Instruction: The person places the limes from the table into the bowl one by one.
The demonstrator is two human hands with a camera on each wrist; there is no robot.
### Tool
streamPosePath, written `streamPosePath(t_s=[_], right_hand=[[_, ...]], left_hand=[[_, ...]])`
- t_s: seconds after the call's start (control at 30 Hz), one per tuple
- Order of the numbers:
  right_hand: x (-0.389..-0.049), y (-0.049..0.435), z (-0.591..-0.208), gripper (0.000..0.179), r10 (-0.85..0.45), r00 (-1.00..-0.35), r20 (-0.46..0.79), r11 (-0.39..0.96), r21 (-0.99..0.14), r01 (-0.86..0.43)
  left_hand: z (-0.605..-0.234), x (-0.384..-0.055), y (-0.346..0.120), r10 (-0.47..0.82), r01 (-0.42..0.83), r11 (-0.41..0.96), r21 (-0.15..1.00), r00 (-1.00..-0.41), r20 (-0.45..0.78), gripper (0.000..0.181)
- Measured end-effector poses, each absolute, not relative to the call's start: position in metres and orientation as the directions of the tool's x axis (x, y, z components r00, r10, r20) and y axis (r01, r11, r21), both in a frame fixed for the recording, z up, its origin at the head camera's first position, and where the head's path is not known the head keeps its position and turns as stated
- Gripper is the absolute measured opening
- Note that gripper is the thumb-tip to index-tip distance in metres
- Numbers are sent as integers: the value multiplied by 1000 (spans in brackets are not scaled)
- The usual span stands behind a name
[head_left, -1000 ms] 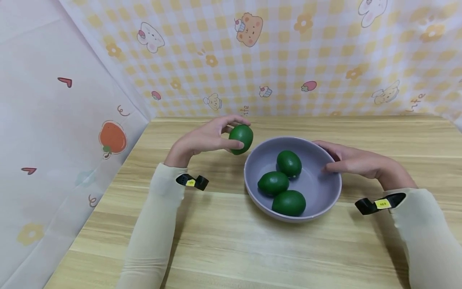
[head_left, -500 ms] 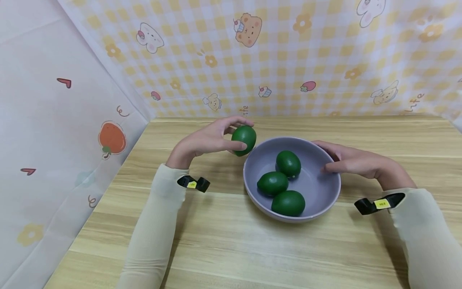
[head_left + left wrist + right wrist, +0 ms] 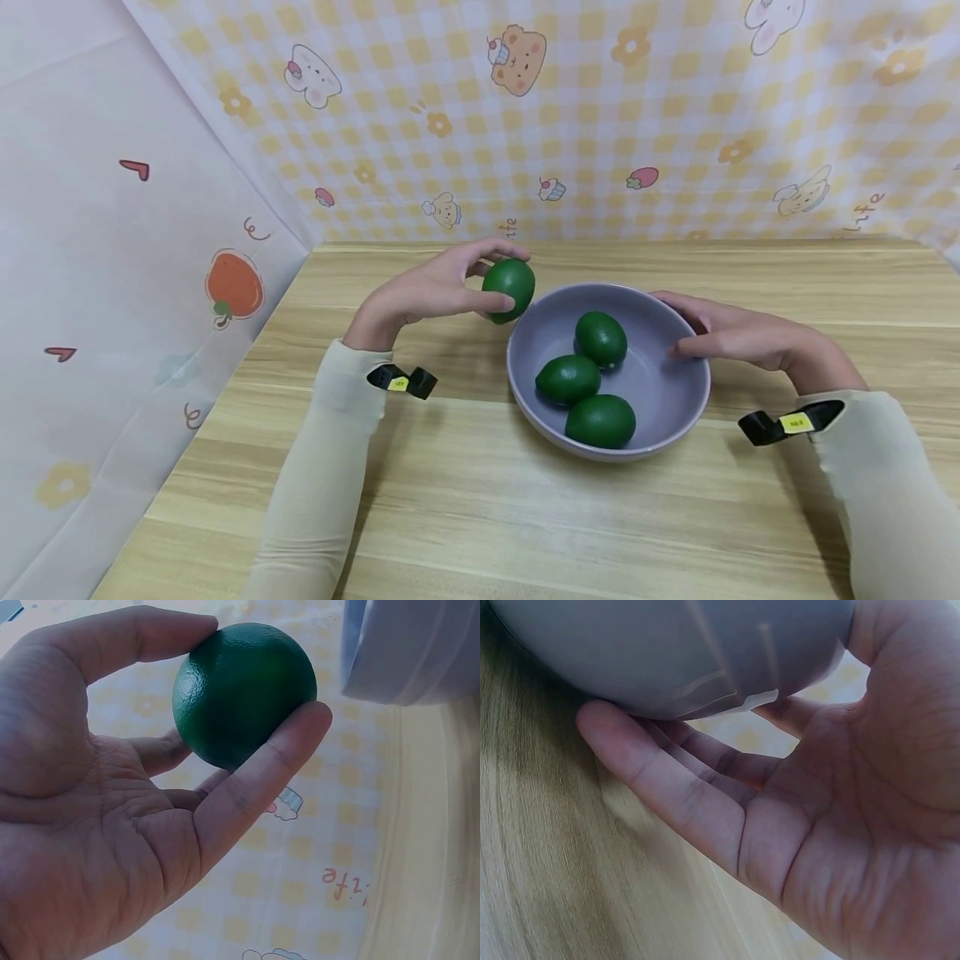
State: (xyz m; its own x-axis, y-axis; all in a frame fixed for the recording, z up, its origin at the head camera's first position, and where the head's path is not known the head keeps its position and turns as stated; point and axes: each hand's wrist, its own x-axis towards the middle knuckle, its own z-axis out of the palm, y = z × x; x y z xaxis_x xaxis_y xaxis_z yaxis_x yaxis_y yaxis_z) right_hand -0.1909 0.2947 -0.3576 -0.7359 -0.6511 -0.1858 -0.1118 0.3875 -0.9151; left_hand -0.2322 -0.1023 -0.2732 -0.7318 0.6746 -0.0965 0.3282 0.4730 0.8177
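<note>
My left hand (image 3: 431,290) pinches a glossy green lime (image 3: 513,282) between thumb and fingers, just beyond the upper left rim of a greyish-purple bowl (image 3: 663,396). In the left wrist view the lime (image 3: 244,694) sits at the fingertips, away from the palm. Three more limes lie in the bowl: an upper one (image 3: 601,338), a left one (image 3: 567,380) and a lower one (image 3: 601,422). My right hand (image 3: 750,337) grips the bowl's right side, thumb over the rim. Its fingers (image 3: 682,791) support the outside wall from below in the right wrist view.
The bowl is on a light wood-grain table (image 3: 480,525). A yellow-checked cloth (image 3: 585,125) with cartoon prints hangs behind it, and a white printed cloth (image 3: 112,275) stands along the left edge. Black cameras are strapped to both wrists.
Over the last second my left hand has shifted slightly to the right with the lime, closer to the bowl's rim. The right hand, bowl and limes inside hold still.
</note>
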Motion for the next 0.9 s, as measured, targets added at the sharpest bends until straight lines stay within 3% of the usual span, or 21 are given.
streamPosePath(t_s=[0.9], right_hand=[[-191,294,-359,72,-650,-738,-181,392,-912,-121]], left_hand=[[-270,-224,-92,714,374,395,839,-700,-24,57]])
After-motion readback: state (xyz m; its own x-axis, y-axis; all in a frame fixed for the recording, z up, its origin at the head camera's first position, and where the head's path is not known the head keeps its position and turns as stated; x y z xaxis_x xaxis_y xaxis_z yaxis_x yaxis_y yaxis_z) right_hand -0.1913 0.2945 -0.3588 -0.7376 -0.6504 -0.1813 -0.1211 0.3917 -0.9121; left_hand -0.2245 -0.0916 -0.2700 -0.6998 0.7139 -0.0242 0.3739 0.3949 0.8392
